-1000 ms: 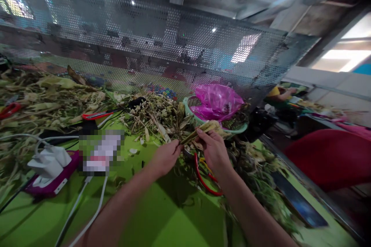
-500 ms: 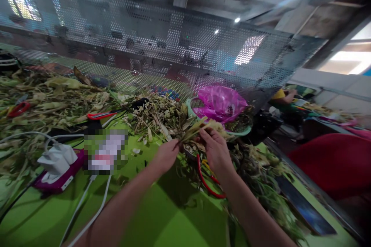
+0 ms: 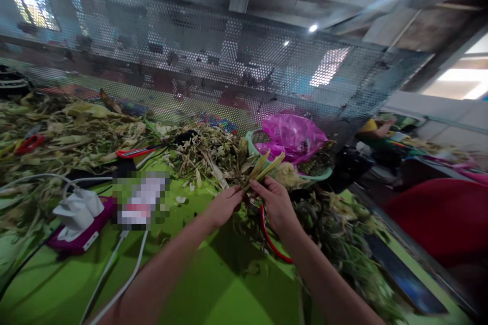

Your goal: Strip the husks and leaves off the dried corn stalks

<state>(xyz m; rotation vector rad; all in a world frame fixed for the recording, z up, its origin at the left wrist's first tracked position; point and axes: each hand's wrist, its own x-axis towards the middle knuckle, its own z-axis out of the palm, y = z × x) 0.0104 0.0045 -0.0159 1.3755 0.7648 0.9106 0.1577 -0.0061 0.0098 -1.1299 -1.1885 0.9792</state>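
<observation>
Both my hands meet at the middle of a green table (image 3: 213,284). My left hand (image 3: 223,205) pinches the lower end of a bundle of pale green husk leaves (image 3: 265,165). Beside it, my right hand (image 3: 276,203) is closed on the same bundle, whose leaves fan up and to the right. Under my right wrist lie red-handled scissors (image 3: 269,236). Just behind the bundle stands a teal basket (image 3: 322,175) with a pink plastic bag (image 3: 292,134) in it.
Heaps of dry husks and stems (image 3: 68,132) cover the table's far and right sides. At the left lie a white charger (image 3: 78,208) on a purple device, white cables, and more red scissors (image 3: 133,152). A perforated metal screen (image 3: 190,56) closes the back. Someone works at far right.
The bundle has turned from lying sideways to pointing up and right, its leaves spread. Both hands have shifted slightly closer together and towards me.
</observation>
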